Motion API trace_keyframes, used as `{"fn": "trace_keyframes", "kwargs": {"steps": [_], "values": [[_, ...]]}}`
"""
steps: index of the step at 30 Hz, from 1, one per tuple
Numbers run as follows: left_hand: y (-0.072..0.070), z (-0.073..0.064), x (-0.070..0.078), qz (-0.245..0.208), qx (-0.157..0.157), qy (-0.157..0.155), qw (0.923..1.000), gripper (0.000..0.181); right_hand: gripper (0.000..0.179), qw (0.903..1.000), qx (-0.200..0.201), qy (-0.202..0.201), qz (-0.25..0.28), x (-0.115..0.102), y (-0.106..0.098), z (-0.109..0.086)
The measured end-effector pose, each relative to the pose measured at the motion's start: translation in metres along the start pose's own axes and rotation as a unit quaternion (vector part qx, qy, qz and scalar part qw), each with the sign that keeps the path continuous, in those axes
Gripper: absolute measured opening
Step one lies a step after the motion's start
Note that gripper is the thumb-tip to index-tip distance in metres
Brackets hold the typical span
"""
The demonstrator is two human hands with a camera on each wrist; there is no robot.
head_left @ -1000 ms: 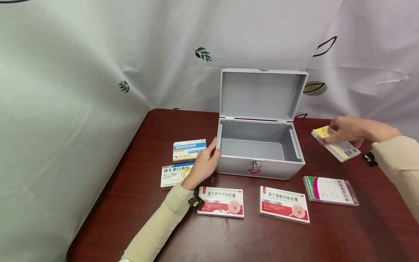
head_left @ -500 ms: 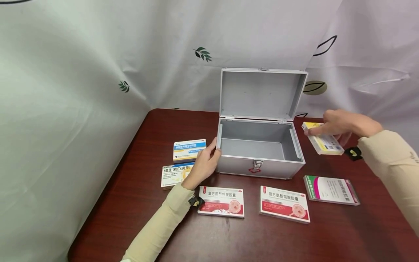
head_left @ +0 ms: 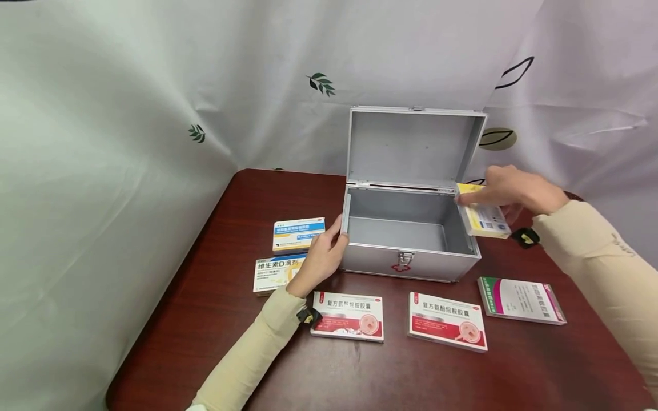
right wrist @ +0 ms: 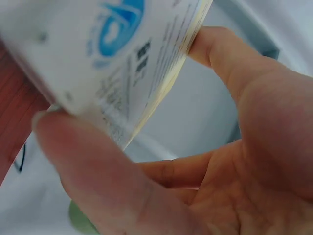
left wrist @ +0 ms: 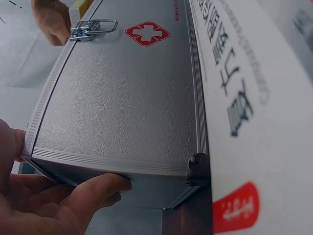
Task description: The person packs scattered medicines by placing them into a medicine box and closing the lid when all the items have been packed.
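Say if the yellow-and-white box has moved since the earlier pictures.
Yes: in the head view the yellow-and-white box, in the right hand, has moved left toward the metal case, now overlapping its right edge.

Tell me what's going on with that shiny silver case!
A person's right-hand grip holds a yellow-and-white box at the right end of an open silver case. The left-hand grip rests against its left end. Five other boxes lie on the table. The held box isn't down inside the case yet.
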State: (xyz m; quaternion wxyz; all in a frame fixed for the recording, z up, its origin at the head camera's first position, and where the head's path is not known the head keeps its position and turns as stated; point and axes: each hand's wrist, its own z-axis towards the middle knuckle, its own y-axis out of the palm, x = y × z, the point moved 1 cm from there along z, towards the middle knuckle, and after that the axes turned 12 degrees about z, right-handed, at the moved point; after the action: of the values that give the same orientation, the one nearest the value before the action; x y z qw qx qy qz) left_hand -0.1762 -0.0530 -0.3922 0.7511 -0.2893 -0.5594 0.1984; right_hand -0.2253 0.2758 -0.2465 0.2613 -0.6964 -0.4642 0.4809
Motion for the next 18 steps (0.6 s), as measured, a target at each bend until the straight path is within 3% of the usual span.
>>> {"fn": "trace_keyframes", "kwargs": {"steps": [8,18], "values": [[-0.001,0.0,0.0,0.002,0.004,-0.007,1.0,0.051,0.061,0.9994,-0.033,-0.003,-0.008,-0.049,0.02,0.015],[-0.002,0.0,0.001,0.012,0.004,-0.004,0.9999,0.052,0.048,0.9969,-0.073,0.01,-0.025,-0.098,0.063,0.046]]}}
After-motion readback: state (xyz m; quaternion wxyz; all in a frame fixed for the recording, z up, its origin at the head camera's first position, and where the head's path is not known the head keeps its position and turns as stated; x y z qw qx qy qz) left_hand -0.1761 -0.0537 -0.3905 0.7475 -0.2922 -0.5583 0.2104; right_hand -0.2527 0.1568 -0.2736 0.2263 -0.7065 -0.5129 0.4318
